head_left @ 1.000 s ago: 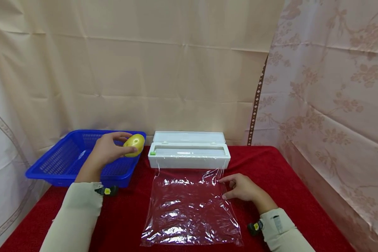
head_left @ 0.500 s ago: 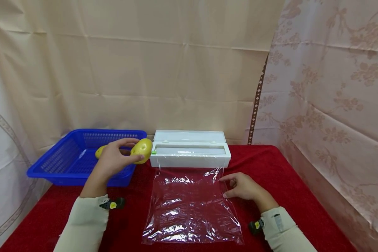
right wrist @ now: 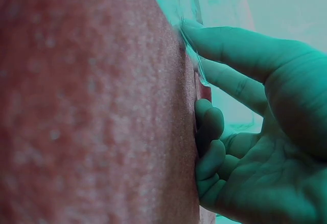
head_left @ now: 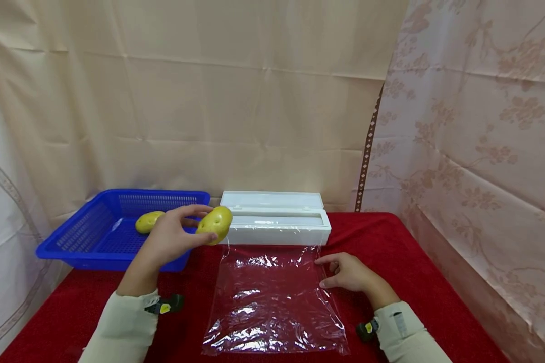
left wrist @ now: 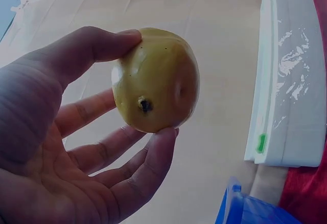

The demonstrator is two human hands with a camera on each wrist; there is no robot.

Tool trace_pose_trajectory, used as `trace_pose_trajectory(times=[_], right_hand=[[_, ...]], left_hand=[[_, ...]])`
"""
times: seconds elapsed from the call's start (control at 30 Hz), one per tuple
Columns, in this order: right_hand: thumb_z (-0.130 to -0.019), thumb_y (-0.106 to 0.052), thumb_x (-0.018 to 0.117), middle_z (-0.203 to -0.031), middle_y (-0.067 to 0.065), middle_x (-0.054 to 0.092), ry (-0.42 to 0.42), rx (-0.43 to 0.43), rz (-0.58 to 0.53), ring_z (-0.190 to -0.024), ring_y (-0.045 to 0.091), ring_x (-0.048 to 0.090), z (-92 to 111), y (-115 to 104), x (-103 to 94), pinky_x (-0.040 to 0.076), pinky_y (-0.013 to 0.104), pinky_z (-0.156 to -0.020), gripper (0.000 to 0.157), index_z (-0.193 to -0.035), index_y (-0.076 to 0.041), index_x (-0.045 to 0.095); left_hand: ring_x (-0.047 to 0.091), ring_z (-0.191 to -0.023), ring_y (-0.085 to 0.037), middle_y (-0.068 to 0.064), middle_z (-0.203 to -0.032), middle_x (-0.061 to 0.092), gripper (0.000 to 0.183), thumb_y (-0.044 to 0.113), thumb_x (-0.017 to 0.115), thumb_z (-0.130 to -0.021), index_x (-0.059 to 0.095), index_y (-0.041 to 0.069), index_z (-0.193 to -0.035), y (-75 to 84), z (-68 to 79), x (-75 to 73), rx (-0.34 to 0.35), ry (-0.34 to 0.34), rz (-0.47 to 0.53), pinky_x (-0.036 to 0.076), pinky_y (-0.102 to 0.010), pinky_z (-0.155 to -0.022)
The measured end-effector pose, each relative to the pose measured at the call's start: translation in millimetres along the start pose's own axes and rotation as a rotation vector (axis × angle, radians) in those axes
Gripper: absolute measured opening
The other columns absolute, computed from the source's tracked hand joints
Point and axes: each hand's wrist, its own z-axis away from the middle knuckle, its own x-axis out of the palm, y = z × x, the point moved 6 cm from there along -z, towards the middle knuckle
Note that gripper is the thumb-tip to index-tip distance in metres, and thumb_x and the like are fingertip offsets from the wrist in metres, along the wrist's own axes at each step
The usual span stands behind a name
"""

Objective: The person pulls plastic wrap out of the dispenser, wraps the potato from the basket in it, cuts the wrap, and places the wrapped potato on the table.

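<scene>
Far left: the blue basket (head_left: 95, 262) is parked on the red cloth (head_left: 409, 262), with one loose potato (head_left: 147, 222) seated inside; its rim could be knocked if the left forearm is swung back low. Next, left hand (head_left: 171, 236): the held potato (head_left: 215, 224) is pinched between thumb and fingertips, kept off the palm, just right of the basket and overlapping the left end of the white box (head_left: 279, 235) in the head view. Surface looks smooth and only tip contact is made, so a slip seems the main risk; if it is dropped, the clear film (head_left: 272, 302) could be rucked or punctured. Height above the film can't be judged. Box: raised lid (head_left: 272, 200) is tipped back, film is spread from the front across the cloth. If the potato is carried low, the box could be bumped and the sheet skewed. Near edge is unheld and wrinkled, so it could be folded onto itself. Right hand (head_left: 350, 273) is set at the film's right edge, thumb and index spread, other fingers curled; whether the edge is actually gripped can't be told. If it isn't, the sheet could be dragged off line; if overpulled, torn.
</scene>
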Motion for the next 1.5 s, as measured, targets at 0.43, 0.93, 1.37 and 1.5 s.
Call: trace_pose_trajectory(times=[0.43,0.93,1.37,1.5], right_hand=[[-0.077,-0.021,0.091,-0.087,0.004,0.062,-0.017,-0.018,-0.004,-0.079,0.018,0.054,0.6,4.1,4.6,0.047,0.034,-0.067,0.053,-0.127,-0.017,0.074],[-0.081,-0.015,0.087,-0.083,0.004,0.060,-0.022,-0.036,-0.012,-0.076,0.018,0.055,2.2,0.8,1.0,0.048,0.034,-0.064,0.051,-0.130,-0.013,0.072],[-0.082,-0.016,0.086,-0.082,0.004,0.059,-0.021,-0.052,0.003,-0.075,0.018,0.053,0.8,-2.9,-2.4,0.046,0.033,-0.063,0.052,-0.131,-0.014,0.071],[-0.082,-0.016,0.086,-0.084,0.004,0.060,-0.022,-0.048,0.009,-0.076,0.019,0.054,-0.4,-2.9,-1.4,0.047,0.034,-0.065,0.051,-0.131,-0.015,0.071]], left_hand=[[0.070,-0.108,-0.030,-0.013,-0.124,0.068,0.060,0.026,0.092,-0.078,0.069,0.018,-0.133,13.4,2.0,25.0,0.073,-0.052,0.034,0.062,-0.038,-0.082],[0.073,-0.108,-0.025,-0.005,-0.120,0.072,0.053,0.017,0.093,-0.074,0.074,0.016,-0.123,24.1,2.7,79.8,0.110,-0.195,0.077,0.062,-0.033,-0.083],[0.069,-0.101,-0.014,0.003,-0.112,0.074,0.051,0.015,0.092,-0.071,0.075,0.014,-0.119,35.7,10.0,122.8,0.191,-0.337,0.028,0.061,-0.032,-0.081],[0.069,-0.100,-0.013,0.004,-0.112,0.075,0.052,0.016,0.093,-0.070,0.076,0.016,-0.119,33.6,13.7,137.1,0.182,-0.381,0.024,0.061,-0.027,-0.081]])
